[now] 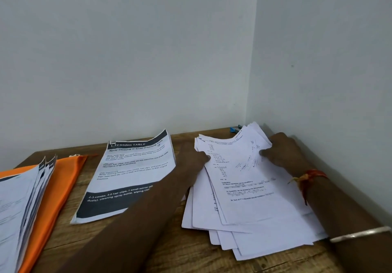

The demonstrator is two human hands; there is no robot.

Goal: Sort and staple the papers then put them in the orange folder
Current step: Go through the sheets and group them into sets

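At the table's [169,251] left edge I see the orange folder [61,179] lying flat, with a stack of papers [19,198] resting on its near part. Just beside it, mid-table, lies a printed set [131,177] headed DRESSING TABLE. The left hand [197,160] pinches the left edge of the loose sheets [250,204] fanned out by the right edge. A blue stapler [234,129] sits at the far edge behind them. The right hand [284,151] grips their far right side, thumb on top.

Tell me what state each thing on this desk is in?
Loose papers: fanned untidily, top ones lifted.
Left hand: touches their left edge.
Right hand: grips their far corner.
Printed stack: flat, face up.
Orange folder: flat, sheets on it.
Stapler: behind the pile, untouched.
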